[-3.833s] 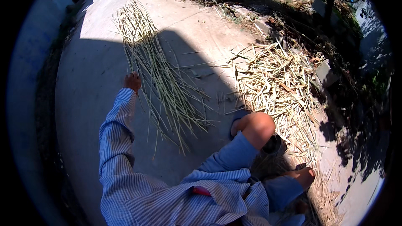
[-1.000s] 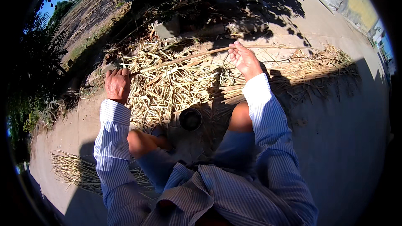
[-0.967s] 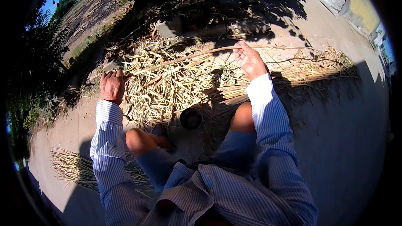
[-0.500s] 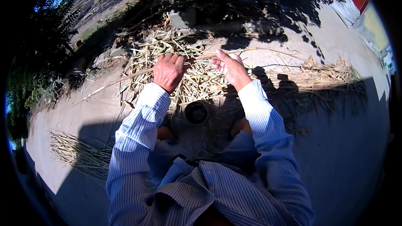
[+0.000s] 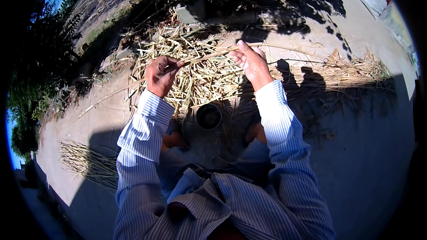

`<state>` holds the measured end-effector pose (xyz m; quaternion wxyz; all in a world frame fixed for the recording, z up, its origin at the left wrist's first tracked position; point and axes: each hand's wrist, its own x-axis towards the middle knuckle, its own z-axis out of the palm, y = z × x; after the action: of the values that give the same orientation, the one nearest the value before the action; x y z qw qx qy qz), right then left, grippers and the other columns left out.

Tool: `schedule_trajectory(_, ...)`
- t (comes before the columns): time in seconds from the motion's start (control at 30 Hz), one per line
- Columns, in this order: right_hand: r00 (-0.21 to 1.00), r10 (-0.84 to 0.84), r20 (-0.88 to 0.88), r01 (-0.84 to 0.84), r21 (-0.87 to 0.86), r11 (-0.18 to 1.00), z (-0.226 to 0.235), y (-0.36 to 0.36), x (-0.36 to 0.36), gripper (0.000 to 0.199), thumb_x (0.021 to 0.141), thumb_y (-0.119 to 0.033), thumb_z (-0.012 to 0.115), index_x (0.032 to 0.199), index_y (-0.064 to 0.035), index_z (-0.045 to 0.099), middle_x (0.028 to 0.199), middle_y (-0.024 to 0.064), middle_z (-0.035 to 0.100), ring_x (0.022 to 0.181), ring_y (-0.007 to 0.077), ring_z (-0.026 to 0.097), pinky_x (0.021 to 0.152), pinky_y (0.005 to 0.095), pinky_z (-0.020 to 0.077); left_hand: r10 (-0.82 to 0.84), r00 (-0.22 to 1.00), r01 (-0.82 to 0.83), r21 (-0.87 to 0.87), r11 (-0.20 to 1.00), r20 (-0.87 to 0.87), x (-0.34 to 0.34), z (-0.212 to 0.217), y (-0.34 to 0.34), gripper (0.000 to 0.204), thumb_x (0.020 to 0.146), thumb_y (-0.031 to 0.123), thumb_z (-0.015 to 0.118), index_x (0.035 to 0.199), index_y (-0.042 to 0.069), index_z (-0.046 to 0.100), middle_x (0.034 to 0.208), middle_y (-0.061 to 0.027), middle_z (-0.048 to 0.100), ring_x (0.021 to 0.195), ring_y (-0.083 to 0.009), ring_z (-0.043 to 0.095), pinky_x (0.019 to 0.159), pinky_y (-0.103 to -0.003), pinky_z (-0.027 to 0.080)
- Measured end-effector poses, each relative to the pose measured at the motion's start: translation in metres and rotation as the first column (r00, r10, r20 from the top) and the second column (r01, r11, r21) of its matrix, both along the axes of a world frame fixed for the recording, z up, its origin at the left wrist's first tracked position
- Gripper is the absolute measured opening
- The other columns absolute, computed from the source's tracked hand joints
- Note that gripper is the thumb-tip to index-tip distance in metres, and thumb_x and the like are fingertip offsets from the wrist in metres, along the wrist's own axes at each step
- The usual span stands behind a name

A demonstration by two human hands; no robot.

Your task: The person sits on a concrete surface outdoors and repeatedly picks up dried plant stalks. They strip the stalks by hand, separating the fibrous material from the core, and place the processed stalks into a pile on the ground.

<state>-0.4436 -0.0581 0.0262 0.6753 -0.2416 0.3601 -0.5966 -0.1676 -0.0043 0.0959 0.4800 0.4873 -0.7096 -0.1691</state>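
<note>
A long, thin dry stalk (image 5: 209, 55) runs between the two hands, held up above a heap of pale cut stalks (image 5: 195, 75) that lies on the concrete ground (image 5: 356, 151) in front of the seated person. The left hand (image 5: 161, 74) is curled into a fist around the stalk, with the stalk passing out of its thumb side and carrying on down to the left, over the ground, as a thin line. The right hand (image 5: 251, 62) is more open, its fingers (image 5: 242, 46) stretched forward and pinching the stalk near its upper end; the stalk goes on past them to the right, where it blends into the loose straw and its tip is hard to make out. Just below the hands, between the knees, stands a small dark round pot (image 5: 208, 116), half in shadow, so what it holds cannot be told. A second bundle of thin stalks (image 5: 86, 164) lies well apart at the lower left, partly in the person's shadow. Both arms wear striped blue sleeves (image 5: 278, 120). The legs are mostly hidden by the shirt and the shade.
</note>
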Motion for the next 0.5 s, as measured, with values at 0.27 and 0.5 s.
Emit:
schedule_trajectory(0.27, 1.000, 0.020, -0.006, -0.019, 0.072, 0.997, -0.004, 0.008, 0.025, 0.028, 0.082, -0.022, 0.073, 0.095, -0.0026, 0.058, 0.086, 0.0085, 0.065, 0.079, 0.0207, 0.067, 0.067, 0.0281, 0.0526, 0.301, 0.856, -0.285, -0.102, 0.953, 0.420, 0.014, 0.010, -0.030, 0.043, 0.087, 0.042, 0.060, 0.098, 0.000, 0.062, 0.087, -0.0147, 0.066, 0.079, -0.0281, 0.061, 0.072, -0.037, 0.044)
schedule_trajectory(0.5, 1.000, 0.022, 0.006, -0.023, 0.117, 0.993, -0.006, 0.006, 0.040, 0.027, 0.080, -0.021, 0.075, 0.093, -0.0039, 0.059, 0.081, 0.0089, 0.066, 0.074, 0.0193, 0.066, 0.061, 0.0268, 0.0513, 0.115, 0.723, 0.064, -0.231, 0.971, 0.681, -0.035, -0.024, -0.023, 0.028, 0.079, 0.031, 0.069, 0.091, 0.007, 0.064, 0.077, -0.0053, 0.064, 0.073, -0.0255, 0.058, 0.069, -0.036, 0.041)
